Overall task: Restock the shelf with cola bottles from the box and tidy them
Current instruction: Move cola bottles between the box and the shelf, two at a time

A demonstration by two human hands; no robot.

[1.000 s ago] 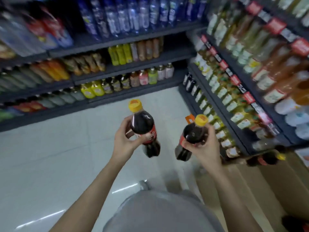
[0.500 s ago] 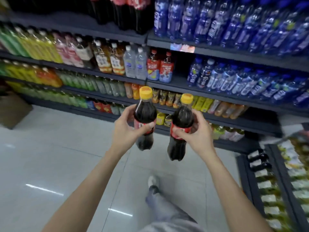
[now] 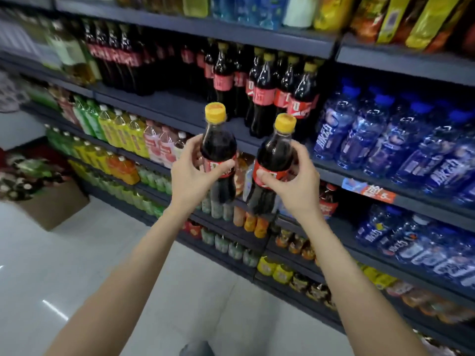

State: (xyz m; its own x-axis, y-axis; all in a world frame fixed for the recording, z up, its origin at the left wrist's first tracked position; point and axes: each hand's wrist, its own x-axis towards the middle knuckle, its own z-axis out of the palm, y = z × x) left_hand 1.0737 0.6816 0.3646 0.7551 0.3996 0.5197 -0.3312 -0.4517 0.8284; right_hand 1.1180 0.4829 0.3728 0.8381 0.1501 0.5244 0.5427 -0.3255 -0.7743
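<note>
I hold two yellow-capped cola bottles upright in front of the shelving. My left hand (image 3: 191,173) grips the left cola bottle (image 3: 218,147) around its red label. My right hand (image 3: 295,183) grips the right cola bottle (image 3: 276,155) the same way. Just behind and above them is the cola shelf (image 3: 180,109), where several matching yellow-capped cola bottles (image 3: 264,91) stand at its right part. The stretch of shelf to their left, in front of the left bottle, is bare. Larger cola bottles (image 3: 115,57) stand further left.
Blue water bottles (image 3: 385,140) fill the shelves to the right. Green, yellow and orange drinks (image 3: 115,129) line the lower shelves on the left. A cardboard box (image 3: 51,204) with goods sits on the pale tiled floor (image 3: 102,253) at left. Snack bags (image 3: 411,19) are on top.
My view has swung up and left from the lower shelves to the cola shelf. Both hands kept their bottles and lifted them closer to that shelf.
</note>
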